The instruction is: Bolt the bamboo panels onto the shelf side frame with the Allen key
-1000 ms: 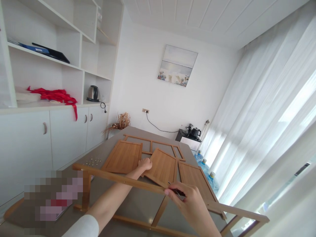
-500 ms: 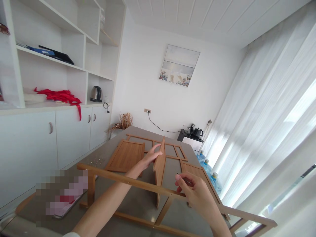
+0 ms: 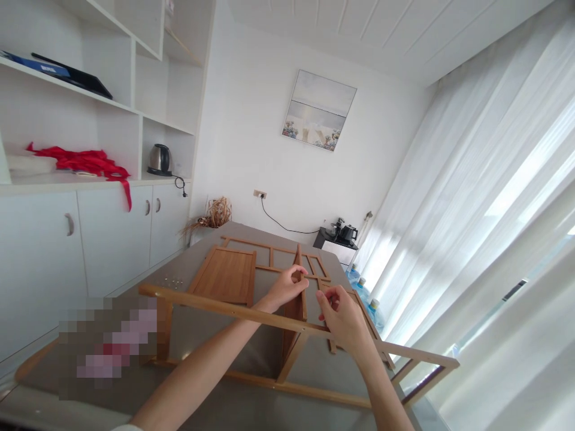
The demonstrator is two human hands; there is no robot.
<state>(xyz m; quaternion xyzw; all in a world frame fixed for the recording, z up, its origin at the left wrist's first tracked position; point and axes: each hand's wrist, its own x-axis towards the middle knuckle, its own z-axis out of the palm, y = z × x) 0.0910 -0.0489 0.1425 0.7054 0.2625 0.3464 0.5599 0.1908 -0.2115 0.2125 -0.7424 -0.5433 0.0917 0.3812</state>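
Note:
A wooden panel [image 3: 295, 310] stands on edge at the middle of the table, its near end against the crossbar of a long ladder-like wooden frame [image 3: 202, 304]. My left hand [image 3: 285, 288] grips the panel's upper edge, thumb and fingers on either side. Just right of it, above the frame's top rail, my right hand [image 3: 341, 311] is closed in a pinch; whatever is between the fingertips is too small to make out. The frame stands on its long side across the front of the table, partly hidden behind my left forearm.
Another wooden panel [image 3: 227, 275] lies flat on the grey table [image 3: 197, 335], with a second frame [image 3: 247, 242] lying behind it. Small metal fittings [image 3: 173, 281] are scattered at left. Blue-capped water bottles [image 3: 372, 308] stand beyond the right edge, near the curtain [image 3: 449, 239].
The upright panel has swung, its near end now at the frame's crossbar. My left hand slid nearer along it, and my right hand rose slightly towards it. The view shifted a little.

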